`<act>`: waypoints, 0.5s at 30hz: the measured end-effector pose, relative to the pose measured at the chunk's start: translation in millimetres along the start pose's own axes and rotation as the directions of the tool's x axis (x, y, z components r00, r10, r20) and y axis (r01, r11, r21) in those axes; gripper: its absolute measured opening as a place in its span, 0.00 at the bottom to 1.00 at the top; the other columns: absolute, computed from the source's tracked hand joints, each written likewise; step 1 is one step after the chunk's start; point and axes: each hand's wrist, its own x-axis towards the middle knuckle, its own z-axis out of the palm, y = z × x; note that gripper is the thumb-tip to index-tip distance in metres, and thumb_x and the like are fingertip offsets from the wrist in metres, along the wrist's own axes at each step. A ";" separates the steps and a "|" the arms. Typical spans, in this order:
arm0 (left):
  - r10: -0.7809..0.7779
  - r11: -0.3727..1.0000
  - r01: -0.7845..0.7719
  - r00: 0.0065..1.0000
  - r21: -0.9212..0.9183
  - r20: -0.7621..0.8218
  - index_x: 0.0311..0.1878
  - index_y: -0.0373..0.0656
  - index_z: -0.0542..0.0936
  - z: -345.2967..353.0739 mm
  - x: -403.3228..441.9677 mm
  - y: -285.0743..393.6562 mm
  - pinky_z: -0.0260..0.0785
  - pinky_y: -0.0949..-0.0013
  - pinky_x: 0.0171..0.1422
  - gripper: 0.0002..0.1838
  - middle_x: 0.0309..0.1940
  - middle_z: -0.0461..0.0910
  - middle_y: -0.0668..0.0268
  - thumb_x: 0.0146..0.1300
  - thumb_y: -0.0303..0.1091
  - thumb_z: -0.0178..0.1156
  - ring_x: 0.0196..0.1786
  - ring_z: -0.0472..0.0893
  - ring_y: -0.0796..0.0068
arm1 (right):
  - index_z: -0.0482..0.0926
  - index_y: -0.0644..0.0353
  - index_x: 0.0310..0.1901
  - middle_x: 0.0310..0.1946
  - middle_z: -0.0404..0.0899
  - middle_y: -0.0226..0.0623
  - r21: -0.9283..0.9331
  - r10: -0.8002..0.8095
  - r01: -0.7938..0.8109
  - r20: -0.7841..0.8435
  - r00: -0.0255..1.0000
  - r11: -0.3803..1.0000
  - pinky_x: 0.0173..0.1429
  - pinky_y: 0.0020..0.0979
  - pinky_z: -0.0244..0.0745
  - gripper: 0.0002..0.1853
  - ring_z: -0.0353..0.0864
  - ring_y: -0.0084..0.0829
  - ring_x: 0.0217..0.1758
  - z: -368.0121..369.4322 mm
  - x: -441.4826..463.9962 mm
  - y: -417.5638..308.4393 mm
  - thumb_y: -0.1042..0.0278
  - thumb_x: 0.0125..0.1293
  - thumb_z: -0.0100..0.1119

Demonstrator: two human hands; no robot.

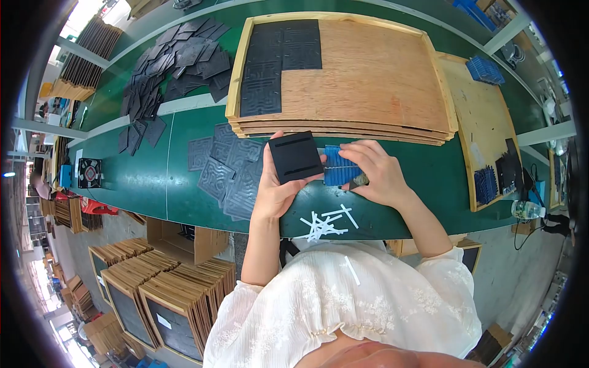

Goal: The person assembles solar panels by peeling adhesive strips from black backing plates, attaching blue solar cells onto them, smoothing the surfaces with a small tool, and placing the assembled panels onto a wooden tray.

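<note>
My left hand (277,189) is closed around a flat black square plate (297,157), tilted up in front of me. Two darker strips run across the plate's face, one near each of two opposite edges. Just right of it, the fingers of my right hand (377,172) are closed on a blue ridged block (338,167) that looks like a bundle of narrow strips. The block almost meets the plate's right edge, and my right thumb is partly hidden. Below my hands, narrow white strips (322,227) lie in a loose heap at the bench edge.
Patterned black sheets (230,168) lie left of my hands on the green bench (184,196). Ahead stands a stack of wood-framed trays (380,80), the top one partly filled with black squares. A black pile (184,55) lies far left; a bottle (527,210) is at right.
</note>
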 end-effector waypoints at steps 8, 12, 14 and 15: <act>0.091 0.983 -0.076 0.992 0.166 -0.087 0.77 0.51 0.52 -13.8 1.6 -5.3 0.72 0.52 0.68 0.56 0.67 0.68 0.53 0.43 0.05 0.57 0.68 0.73 0.50 | 0.77 0.49 0.58 0.58 0.79 0.28 0.048 -0.003 0.005 -0.044 0.999 0.999 0.50 0.36 0.82 0.36 0.77 0.37 0.60 -13.1 2.6 -2.9 0.56 0.43 0.78; 0.082 0.971 -0.058 0.992 0.230 -0.094 0.78 0.51 0.53 -2.2 1.0 -7.9 0.70 0.58 0.69 0.56 0.66 0.69 0.56 0.43 0.05 0.57 0.67 0.74 0.60 | 0.76 0.49 0.59 0.59 0.79 0.29 0.146 -0.008 0.019 -0.077 0.997 0.989 0.54 0.38 0.81 0.38 0.77 0.40 0.60 -26.1 10.5 -12.0 0.56 0.42 0.80; 0.067 0.963 -0.046 0.995 0.267 -0.071 0.78 0.49 0.53 5.8 0.5 -13.6 0.69 0.60 0.69 0.56 0.66 0.69 0.58 0.43 0.05 0.58 0.67 0.74 0.64 | 0.75 0.49 0.60 0.59 0.79 0.30 0.179 -0.025 0.041 -0.091 0.996 0.983 0.55 0.39 0.81 0.39 0.77 0.41 0.61 -29.4 15.4 -16.3 0.57 0.42 0.81; 0.054 0.957 -0.038 0.997 0.287 -0.051 0.78 0.48 0.53 9.2 0.1 -16.6 0.69 0.61 0.69 0.56 0.66 0.69 0.59 0.43 0.05 0.59 0.67 0.73 0.65 | 0.75 0.49 0.60 0.59 0.79 0.30 0.189 -0.030 0.047 -0.092 0.995 0.981 0.56 0.39 0.81 0.40 0.77 0.41 0.61 -29.1 17.6 -18.2 0.58 0.41 0.81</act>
